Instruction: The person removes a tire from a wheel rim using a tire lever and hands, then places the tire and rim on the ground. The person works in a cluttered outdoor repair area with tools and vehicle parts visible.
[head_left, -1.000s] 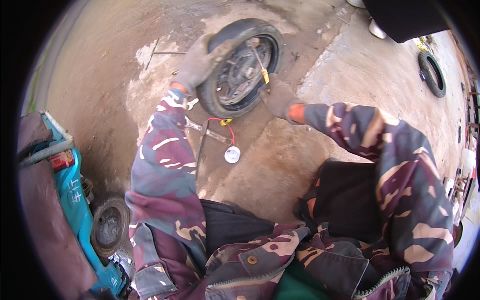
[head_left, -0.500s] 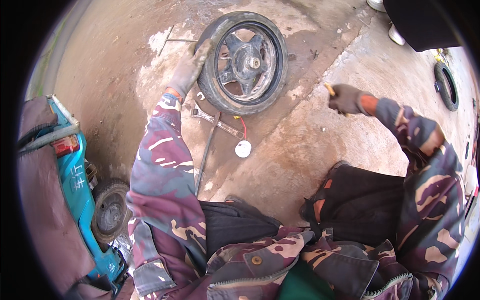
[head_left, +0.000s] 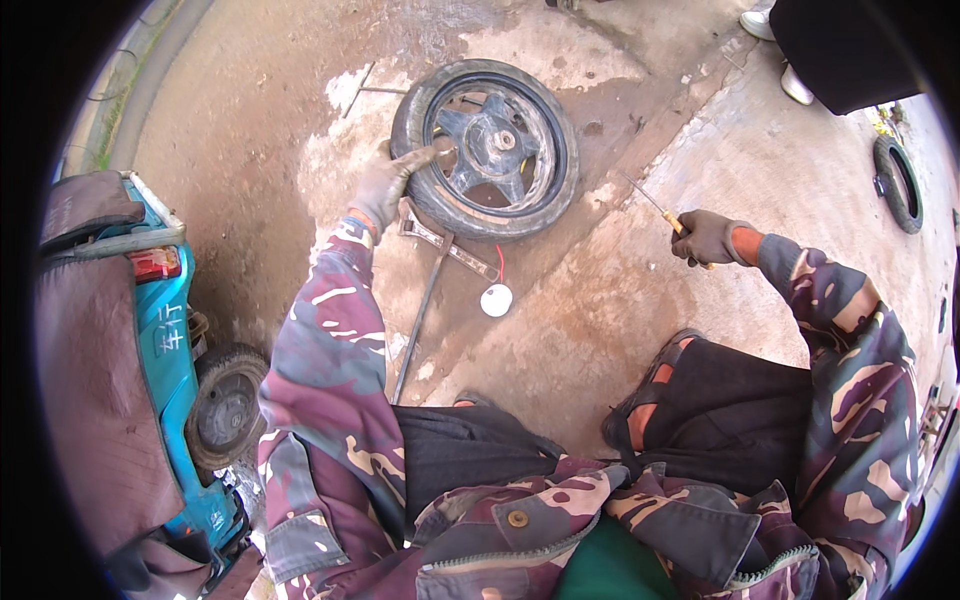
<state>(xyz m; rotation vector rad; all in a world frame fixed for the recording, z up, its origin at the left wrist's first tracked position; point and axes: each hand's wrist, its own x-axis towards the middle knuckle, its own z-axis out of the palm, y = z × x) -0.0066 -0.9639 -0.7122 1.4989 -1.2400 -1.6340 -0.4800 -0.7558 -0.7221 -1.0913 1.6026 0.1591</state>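
Observation:
A motorcycle wheel with its black tyre [head_left: 560, 205] and dark spoked rim [head_left: 470, 140] lies on the ground ahead of me. My gloved left hand [head_left: 382, 190] is at the tyre's left edge, its index finger stretched across the sidewall toward the rim; the lower fingers are partly hidden. Off to the wheel's right, my gloved right hand [head_left: 712, 238] is closed around the yellow handle of a screwdriver [head_left: 655, 205]. Its thin shaft points up and left, apart from the tyre.
An adjustable wrench [head_left: 470, 262], a long metal bar [head_left: 420, 320] and a white disc with a red strip [head_left: 496, 300] lie below the wheel. A T-shaped tool [head_left: 365, 90] lies beyond. A teal vehicle [head_left: 165, 400] stands left, another tyre [head_left: 897, 185] far right, near a person's white shoes [head_left: 797, 85].
My left hand has shifted from the tyre's outer edge, its index finger now extended over the sidewall. My right hand has moved slightly down, and the screwdriver's shaft now shows. The view has shifted.

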